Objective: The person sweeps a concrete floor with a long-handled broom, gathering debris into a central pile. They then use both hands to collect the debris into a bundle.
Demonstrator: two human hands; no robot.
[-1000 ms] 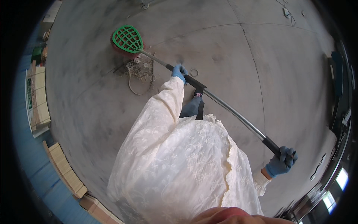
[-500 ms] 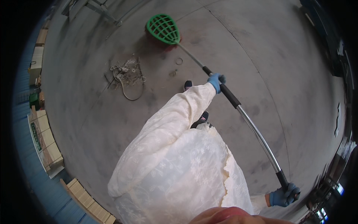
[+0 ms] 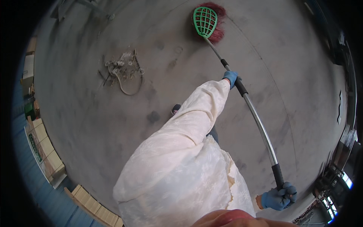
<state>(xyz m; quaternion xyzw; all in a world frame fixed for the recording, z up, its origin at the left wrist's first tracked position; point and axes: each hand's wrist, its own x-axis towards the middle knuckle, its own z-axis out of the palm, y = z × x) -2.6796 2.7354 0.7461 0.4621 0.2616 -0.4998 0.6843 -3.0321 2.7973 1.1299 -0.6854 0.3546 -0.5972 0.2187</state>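
Observation:
My left hand [image 3: 230, 78], in a blue glove, is wrapped round the dark middle grip of a broom [image 3: 259, 123]. Lower right, my right hand [image 3: 280, 197], also blue-gloved, is closed on the dark end grip of the same handle. The handle is shiny metal and looks bowed in this view. At its far end, a green lattice-like head [image 3: 205, 22] with dark red bristles [image 3: 216, 36] lies against the grey floor. A heap of scraps [image 3: 123, 68], with stringy bits, rings and a curved strip, lies left of the broom.
Stacked pale boxes [image 3: 48, 145] line the left side beside a blue surface. Slatted wood [image 3: 94, 208] sits at lower left. Metal legs [image 3: 89, 5] stand at the upper left. Dark equipment runs along the right edge. One of my shoes [image 3: 176, 109] shows below the heap.
The broom head has swung right and farther away, showing more red bristles. My left hand moved right with the handle; my right hand shifted slightly left. My feet and view have moved.

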